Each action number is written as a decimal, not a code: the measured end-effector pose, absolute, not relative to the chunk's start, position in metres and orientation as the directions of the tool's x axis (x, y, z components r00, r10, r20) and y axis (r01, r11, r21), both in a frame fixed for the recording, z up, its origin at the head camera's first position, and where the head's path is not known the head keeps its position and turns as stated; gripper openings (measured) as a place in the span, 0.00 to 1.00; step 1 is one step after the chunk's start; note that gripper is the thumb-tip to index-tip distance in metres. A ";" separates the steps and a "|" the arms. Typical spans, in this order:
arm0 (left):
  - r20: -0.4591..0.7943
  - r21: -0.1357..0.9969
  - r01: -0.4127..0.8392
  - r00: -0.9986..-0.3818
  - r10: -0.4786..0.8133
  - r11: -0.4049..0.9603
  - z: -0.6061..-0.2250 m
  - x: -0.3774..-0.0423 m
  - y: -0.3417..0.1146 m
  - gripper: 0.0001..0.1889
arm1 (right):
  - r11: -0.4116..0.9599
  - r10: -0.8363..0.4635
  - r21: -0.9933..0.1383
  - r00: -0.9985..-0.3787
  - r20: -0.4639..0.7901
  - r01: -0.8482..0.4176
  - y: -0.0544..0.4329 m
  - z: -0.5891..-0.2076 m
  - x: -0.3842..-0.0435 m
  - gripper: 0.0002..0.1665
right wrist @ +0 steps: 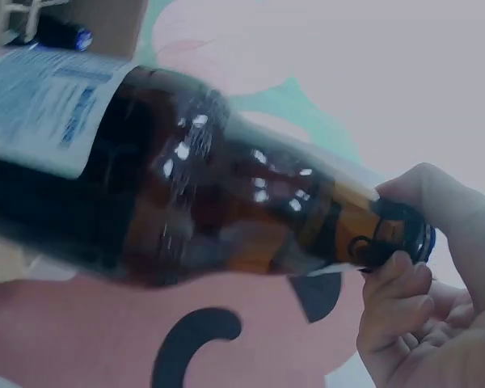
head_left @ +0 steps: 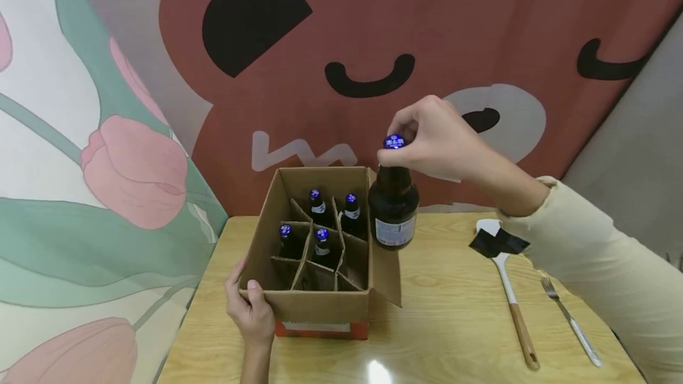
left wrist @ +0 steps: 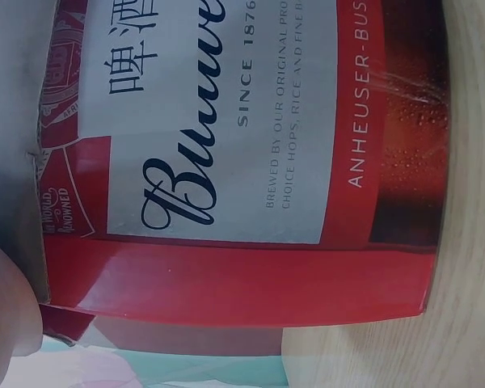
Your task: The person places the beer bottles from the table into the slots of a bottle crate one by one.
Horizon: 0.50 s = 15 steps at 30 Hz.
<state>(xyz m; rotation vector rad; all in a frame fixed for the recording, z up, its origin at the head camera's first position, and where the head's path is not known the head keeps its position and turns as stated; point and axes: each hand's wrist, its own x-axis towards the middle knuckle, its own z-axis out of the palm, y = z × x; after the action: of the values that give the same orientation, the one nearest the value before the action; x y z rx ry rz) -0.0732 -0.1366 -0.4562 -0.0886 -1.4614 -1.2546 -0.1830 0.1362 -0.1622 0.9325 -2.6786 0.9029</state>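
A brown beer bottle (head_left: 395,206) with a blue cap and a pale label hangs upright beside the box's right wall in the head view. My right hand (head_left: 434,135) pinches its neck just under the cap; in the right wrist view thumb and fingers (right wrist: 396,299) close round the neck. The cardboard beer box (head_left: 315,307) stands with its top open, its printed red-and-white side (left wrist: 234,283) filling the left wrist view. My left hand (head_left: 253,310) grips its near left corner, thumb over the rim. Inside, several capped bottles (head_left: 322,242) stand between cardboard dividers (head_left: 301,256).
An open box flap (head_left: 386,274) hangs out on the right. Further right on the wooden table (head_left: 437,325) lie a wooden-handled white utensil (head_left: 507,283), a black piece (head_left: 496,243) over its head, and a fork (head_left: 571,319). A patterned cloth (head_left: 299,105) rises behind.
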 end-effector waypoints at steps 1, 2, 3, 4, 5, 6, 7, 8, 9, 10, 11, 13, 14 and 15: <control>0.750 0.624 0.655 -0.350 -0.561 0.425 -0.455 -0.072 -0.136 0.21 | 0.617 -0.518 -0.489 -0.786 0.339 -0.617 0.133 -0.162 -0.183 0.05; 0.750 0.625 0.653 -0.352 -0.560 0.428 -0.454 -0.072 -0.135 0.21 | 0.611 -0.524 -0.488 -0.781 0.340 -0.623 0.129 -0.161 -0.182 0.04; 0.749 0.627 0.649 -0.352 -0.561 0.431 -0.454 -0.071 -0.134 0.21 | 0.604 -0.530 -0.489 -0.776 0.342 -0.629 0.126 -0.160 -0.182 0.04; 0.748 0.628 0.647 -0.349 -0.564 0.433 -0.453 -0.071 -0.133 0.21 | 0.600 -0.536 -0.489 -0.772 0.342 -0.633 0.123 -0.159 -0.182 0.04; 0.747 0.631 0.640 -0.347 -0.567 0.439 -0.453 -0.070 -0.132 0.21 | 0.594 -0.541 -0.491 -0.768 0.342 -0.637 0.119 -0.158 -0.181 0.04; 0.745 0.632 0.636 -0.343 -0.572 0.443 -0.452 -0.069 -0.132 0.20 | 0.586 -0.548 -0.495 -0.764 0.340 -0.641 0.116 -0.158 -0.181 0.04; 0.744 0.633 0.632 -0.338 -0.576 0.447 -0.452 -0.069 -0.132 0.20 | 0.577 -0.558 -0.499 -0.758 0.338 -0.647 0.112 -0.158 -0.180 0.05; 0.743 0.633 0.631 -0.335 -0.579 0.448 -0.452 -0.068 -0.132 0.20 | 0.566 -0.567 -0.507 -0.754 0.332 -0.649 0.109 -0.158 -0.179 0.05; 0.742 0.635 0.627 -0.334 -0.581 0.451 -0.452 -0.068 -0.133 0.20 | 0.552 -0.577 -0.517 -0.747 0.330 -0.654 0.105 -0.158 -0.179 0.05; 0.742 0.635 0.627 -0.335 -0.580 0.451 -0.452 -0.068 -0.133 0.20 | 0.538 -0.588 -0.524 -0.740 0.328 -0.660 0.100 -0.159 -0.178 0.05; 0.744 0.635 0.626 -0.338 -0.576 0.452 -0.451 -0.067 -0.133 0.20 | 0.523 -0.599 -0.531 -0.731 0.328 -0.667 0.096 -0.161 -0.178 0.05; 0.747 0.631 0.635 -0.346 -0.567 0.445 -0.452 -0.068 -0.134 0.20 | 0.495 -0.625 -0.536 -0.708 0.328 -0.685 0.086 -0.166 -0.177 0.03; 0.748 0.632 0.637 -0.351 -0.563 0.442 -0.454 -0.068 -0.134 0.21 | 0.481 -0.640 -0.535 -0.695 0.327 -0.694 0.081 -0.169 -0.176 0.03; 0.748 0.632 0.638 -0.356 -0.560 0.439 -0.456 -0.069 -0.134 0.21 | 0.471 -0.655 -0.528 -0.681 0.327 -0.707 0.076 -0.173 -0.175 0.04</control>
<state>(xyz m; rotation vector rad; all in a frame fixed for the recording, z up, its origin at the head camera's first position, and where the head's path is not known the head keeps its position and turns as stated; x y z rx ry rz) -0.0691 -0.1344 -0.4560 -0.0731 -1.4836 -1.2429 -0.1755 0.0758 -0.1726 1.2188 -2.6257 1.0009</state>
